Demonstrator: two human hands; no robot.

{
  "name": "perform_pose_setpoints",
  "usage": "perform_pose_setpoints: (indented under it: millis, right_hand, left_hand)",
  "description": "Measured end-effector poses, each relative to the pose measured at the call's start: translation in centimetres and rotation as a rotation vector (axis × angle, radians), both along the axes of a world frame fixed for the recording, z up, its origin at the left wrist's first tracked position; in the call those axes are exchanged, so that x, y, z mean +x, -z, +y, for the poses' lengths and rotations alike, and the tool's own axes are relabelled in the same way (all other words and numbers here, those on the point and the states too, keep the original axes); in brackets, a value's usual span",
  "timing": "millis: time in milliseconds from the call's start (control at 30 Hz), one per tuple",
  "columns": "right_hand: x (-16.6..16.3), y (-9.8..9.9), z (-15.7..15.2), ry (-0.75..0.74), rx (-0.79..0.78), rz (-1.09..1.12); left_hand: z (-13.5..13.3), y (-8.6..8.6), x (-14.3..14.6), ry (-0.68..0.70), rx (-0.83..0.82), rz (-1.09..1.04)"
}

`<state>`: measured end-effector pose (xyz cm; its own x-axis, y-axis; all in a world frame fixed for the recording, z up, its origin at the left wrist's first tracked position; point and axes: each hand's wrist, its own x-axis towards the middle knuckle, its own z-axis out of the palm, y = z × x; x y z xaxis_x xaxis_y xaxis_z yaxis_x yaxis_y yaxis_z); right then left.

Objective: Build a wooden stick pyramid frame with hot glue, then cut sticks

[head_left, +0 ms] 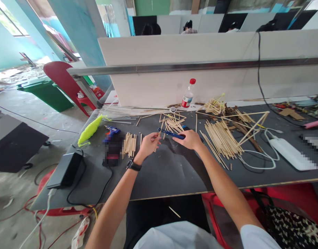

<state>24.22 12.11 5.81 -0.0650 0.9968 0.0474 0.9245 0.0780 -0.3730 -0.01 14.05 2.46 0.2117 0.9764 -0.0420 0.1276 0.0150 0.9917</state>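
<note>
My left hand [148,145] pinches a thin wooden stick [162,124], which slants up and away above the dark table. Blue-handled pliers [171,134] are gripped in my right hand [191,140]. Their jaws point left and meet the stick just beyond my left fingertips; whether they are closed on it I cannot tell. Behind my hands lies a loose heap of sticks [173,125], partly covered by the pliers and right hand. Short cut sticks [129,144] lie left of my left hand. Right of my right forearm is a large pile of longer sticks [221,138].
At the left are a blue glue gun [112,132], a yellow-green plush-like object [90,130] and a black box [65,169] with cables. A red-capped bottle [188,94] stands by the white partition [153,88]. A stick frame [254,126] and white power strip [291,154] lie right.
</note>
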Motion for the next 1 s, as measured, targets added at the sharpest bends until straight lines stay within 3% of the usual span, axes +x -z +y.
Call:
perform_pose_setpoints:
  millis: [1000]
  right_hand:
    - [0.38, 0.21, 0.16, -0.066, -0.016, 0.032]
  left_hand:
    - [0.24, 0.78, -0.23, 0.028, -0.033, -0.053]
